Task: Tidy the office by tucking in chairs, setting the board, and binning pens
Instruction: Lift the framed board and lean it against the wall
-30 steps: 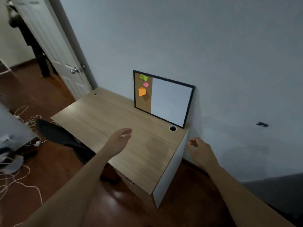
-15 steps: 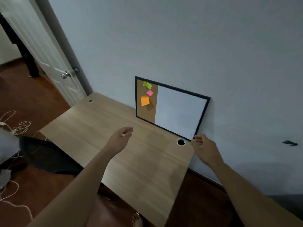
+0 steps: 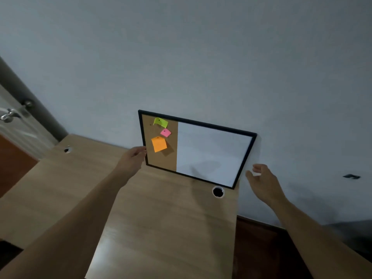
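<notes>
On wooden desk [image 3: 161, 218], black-framed rectangular board [image 3: 211, 154]

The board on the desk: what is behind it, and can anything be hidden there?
Behind the board only the grey wall shows; it leans there, standing on the desk. The board's face covers any gap behind it, so small hidden things cannot be ruled out.

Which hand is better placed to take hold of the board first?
Left. The left hand has its fingertips at the board's left frame edge; the right hand hangs open beside the right edge, not touching.
</notes>
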A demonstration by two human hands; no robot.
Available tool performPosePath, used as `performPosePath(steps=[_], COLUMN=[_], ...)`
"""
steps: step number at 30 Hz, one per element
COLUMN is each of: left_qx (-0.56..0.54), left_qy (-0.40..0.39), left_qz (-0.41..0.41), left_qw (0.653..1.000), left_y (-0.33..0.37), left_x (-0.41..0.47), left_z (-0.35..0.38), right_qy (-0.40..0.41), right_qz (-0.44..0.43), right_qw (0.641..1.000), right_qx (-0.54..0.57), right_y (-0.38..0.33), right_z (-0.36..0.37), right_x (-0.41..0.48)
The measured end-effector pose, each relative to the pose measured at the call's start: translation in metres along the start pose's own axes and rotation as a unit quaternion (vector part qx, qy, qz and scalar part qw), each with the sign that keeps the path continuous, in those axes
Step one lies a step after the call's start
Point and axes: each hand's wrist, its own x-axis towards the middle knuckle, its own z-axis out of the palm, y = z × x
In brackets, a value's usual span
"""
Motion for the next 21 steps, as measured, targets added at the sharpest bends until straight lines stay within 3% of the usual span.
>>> performPosePath(steps=[7, 11, 16, 21], left_qx=[-0.039, -0.055, -0.015, -0.03], left_qy=[0.026, 0.08, 0.106, 0.06], left_qz=[-0.086, -0.126, -0.114, -0.072], left_qw=[0.995, 0.987, 0.988, 0.995], left_y=[0.001, 0.005, 0.011, 0.009], left_x=[0.085, 0.137, 0.166, 0.182], left_z=[0.01, 0.018, 0.033, 0.039], right_qy=[-0.045, -0.06, -0.05, -0.042], right_qz=[0.081, 0.112, 0.111, 0.091], right_qw=[0.996, 0.992, 0.993, 0.994], right_qx=[0.009, 0.027, -0.005, -0.034], right_y=[-0.005, 0.001, 0.005, 0.01], right_z=[0.009, 0.023, 0.036, 0.038], right_x=[0.071, 0.104, 0.128, 0.135])
